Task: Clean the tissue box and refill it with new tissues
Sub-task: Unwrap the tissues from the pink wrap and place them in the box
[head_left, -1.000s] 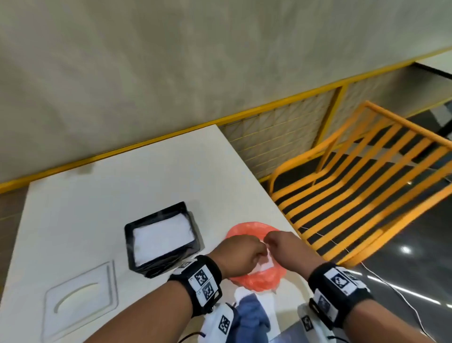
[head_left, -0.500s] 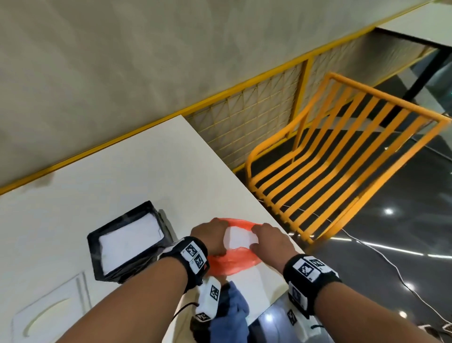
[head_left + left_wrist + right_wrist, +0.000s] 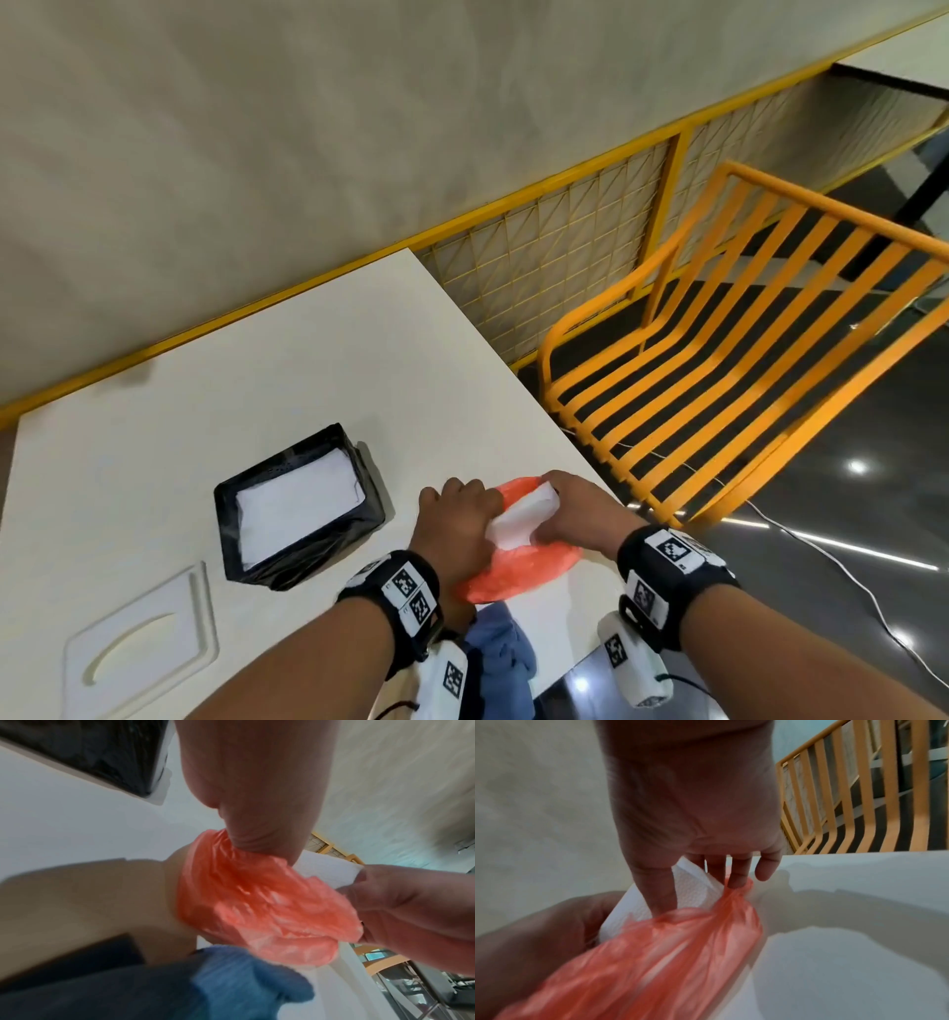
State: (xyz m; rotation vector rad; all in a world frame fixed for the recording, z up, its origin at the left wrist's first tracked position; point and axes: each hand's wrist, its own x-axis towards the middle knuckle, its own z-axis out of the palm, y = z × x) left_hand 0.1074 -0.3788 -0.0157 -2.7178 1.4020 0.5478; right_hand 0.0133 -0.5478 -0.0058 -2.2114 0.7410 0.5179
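At the table's near edge, my left hand pinches the orange bag while my right hand grips the tissues, fingers curled round the stack, drawing it out. I judge the thin bag may snag and drag sheets off the edge beside the blue cloth. The black box, already part filled, sits at ten o'clock, its lid nearer left.
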